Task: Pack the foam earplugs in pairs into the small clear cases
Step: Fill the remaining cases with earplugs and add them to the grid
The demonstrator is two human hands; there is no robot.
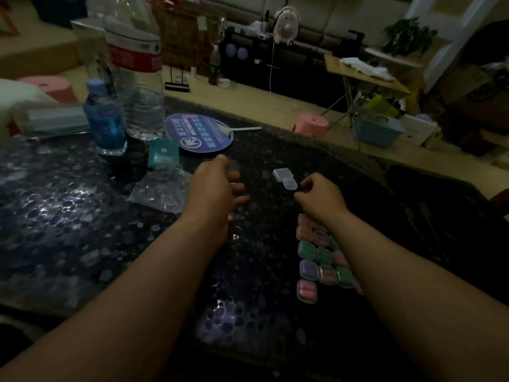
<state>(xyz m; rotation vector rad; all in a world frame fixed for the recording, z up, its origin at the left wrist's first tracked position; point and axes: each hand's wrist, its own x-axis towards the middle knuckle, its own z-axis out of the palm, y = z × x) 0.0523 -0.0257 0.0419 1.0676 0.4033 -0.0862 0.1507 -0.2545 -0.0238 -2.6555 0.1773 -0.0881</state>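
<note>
Filled cases near right hand, grip unclear, by open case; left hand released; fan text blurred

Tabletop lies bare at centre; filled cases crowd the right, bottles and bag the left.

Two hands over the table, count them: left hand, right hand. One clear case lying open. Filled cases in the cluster: at least ten on show, more tucked under the right forearm, so no firm total. Two bottles standing: one big clear bottle, one small blue bottle. One round fan, one teal packet, one plastic bag. And two pink stools.
</note>
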